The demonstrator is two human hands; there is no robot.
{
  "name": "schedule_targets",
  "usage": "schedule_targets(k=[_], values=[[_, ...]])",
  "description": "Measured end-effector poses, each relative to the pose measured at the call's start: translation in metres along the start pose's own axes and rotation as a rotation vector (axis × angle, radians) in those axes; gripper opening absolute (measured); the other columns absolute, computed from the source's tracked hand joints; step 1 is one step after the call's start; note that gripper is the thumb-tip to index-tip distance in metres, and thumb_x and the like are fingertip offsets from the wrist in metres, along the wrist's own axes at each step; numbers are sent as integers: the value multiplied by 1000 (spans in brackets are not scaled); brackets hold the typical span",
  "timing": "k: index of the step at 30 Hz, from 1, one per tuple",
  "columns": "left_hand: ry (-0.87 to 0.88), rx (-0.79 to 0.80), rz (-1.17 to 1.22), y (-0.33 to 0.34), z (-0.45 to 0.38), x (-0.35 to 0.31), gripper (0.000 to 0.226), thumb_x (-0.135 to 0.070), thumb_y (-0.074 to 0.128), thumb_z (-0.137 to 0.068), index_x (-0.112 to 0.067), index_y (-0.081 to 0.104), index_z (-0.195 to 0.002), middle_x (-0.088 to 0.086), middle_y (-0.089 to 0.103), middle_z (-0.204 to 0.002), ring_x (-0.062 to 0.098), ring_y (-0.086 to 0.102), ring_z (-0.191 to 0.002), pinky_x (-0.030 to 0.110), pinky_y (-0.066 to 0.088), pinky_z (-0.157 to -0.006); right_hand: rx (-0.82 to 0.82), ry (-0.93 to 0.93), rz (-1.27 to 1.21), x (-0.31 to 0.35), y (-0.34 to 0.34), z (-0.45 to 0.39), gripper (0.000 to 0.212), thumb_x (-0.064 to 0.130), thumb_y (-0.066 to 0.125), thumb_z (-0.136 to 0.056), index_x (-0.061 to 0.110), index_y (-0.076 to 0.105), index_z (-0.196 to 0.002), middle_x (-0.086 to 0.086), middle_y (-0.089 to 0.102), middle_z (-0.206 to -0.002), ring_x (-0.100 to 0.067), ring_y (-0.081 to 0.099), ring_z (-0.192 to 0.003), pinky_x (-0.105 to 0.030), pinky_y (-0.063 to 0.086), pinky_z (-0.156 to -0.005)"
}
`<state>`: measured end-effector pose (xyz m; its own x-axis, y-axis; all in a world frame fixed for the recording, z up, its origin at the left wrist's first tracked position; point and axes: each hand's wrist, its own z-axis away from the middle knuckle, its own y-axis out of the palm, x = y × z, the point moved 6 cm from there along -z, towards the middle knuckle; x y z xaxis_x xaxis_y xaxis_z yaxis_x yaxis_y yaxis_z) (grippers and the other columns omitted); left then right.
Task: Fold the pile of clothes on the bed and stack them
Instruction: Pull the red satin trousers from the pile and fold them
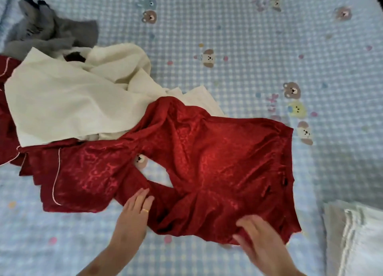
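A shiny red satin garment [217, 157] lies spread and wrinkled across the middle of the bed. My left hand [134, 213] rests flat on its lower left part, fingers apart, a ring on one finger. My right hand [259, 242] lies flat on its near hem, fingers spread and slightly blurred. To the left lies another red piece with white piping [78, 176]. Behind it a cream cloth [68, 95] is heaped loosely, and a grey garment [51, 31] sits crumpled at the far left.
The bed is covered by a blue checked sheet [248, 47] printed with small bears. Folded white and pale grey fabric [356, 240] lies at the near right edge. A dark corner shows at the top right.
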<state>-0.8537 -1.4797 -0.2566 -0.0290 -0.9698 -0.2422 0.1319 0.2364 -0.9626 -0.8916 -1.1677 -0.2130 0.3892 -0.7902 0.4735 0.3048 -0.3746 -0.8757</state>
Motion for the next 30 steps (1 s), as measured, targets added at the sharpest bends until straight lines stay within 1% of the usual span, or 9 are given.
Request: schedule_targets(k=[3,5,10,13,16,19,22,25,30], values=[[10,106,-154,16,17,32,75,3,24,-57,-4,55,-125,24,52,-132,35,40,-126,34,17,-112,177,-200,211,22,62,35,43,50,70,-60,27,71,-96,5,73,-100,-14,49,-114,-27,29,-98],[90,87,-215,3,-3,36,58,5,35,-61,-5,71,-105,22,59,-125,36,53,-120,38,32,-107,88,-92,286,9,60,21,39,45,54,-72,19,77,-89,-4,74,-100,-20,40,-123,-33,22,-105],[-177,259,134,-19,14,49,44,12,60,-68,-22,59,-96,1,64,-63,28,68,-67,37,54,-62,148,270,117,-32,34,5,27,-3,67,-74,13,69,-97,-1,71,-89,-28,67,-77,-34,53,-74],[-316,500,252,-33,63,64,9,-19,50,-94,-25,54,-89,-3,63,-69,18,65,-70,34,50,-70,289,335,-12,-34,21,16,15,12,60,-89,18,65,-102,8,70,-92,-21,66,-82,-35,51,-74],[-391,677,264,-44,70,92,23,-28,49,-96,-29,45,-74,-1,63,-87,17,62,-88,27,43,-78,223,252,-21,-27,8,24,12,19,61,-90,19,66,-101,7,70,-92,-20,68,-84,-35,53,-75],[-406,364,-141,-66,45,103,14,-24,52,-93,-12,56,-99,13,64,-99,35,63,-91,38,48,-77,92,213,146,-22,4,40,42,36,50,-88,7,65,-114,-9,66,-115,-28,63,-106,-44,53,-85],[-164,-47,-99,-71,59,48,32,-30,51,-82,-4,65,-94,16,65,-88,33,57,-80,41,48,-71,13,251,275,-30,2,68,66,55,30,-92,3,64,-116,-14,62,-120,-24,54,-111,-40,49,-88],[65,11,-108,-23,113,1,40,-39,38,-86,-9,52,-110,18,67,-104,32,61,-99,41,51,-84,96,192,342,-40,10,90,56,44,29,-95,3,62,-115,-17,60,-122,-26,51,-115,-33,36,-95],[-229,0,-207,16,107,58,48,-19,41,-79,3,56,-119,27,58,-118,44,57,-105,52,44,-89,73,95,505,-65,29,68,43,14,40,-77,4,69,-108,-14,67,-112,-31,56,-114,-39,26,-107]])
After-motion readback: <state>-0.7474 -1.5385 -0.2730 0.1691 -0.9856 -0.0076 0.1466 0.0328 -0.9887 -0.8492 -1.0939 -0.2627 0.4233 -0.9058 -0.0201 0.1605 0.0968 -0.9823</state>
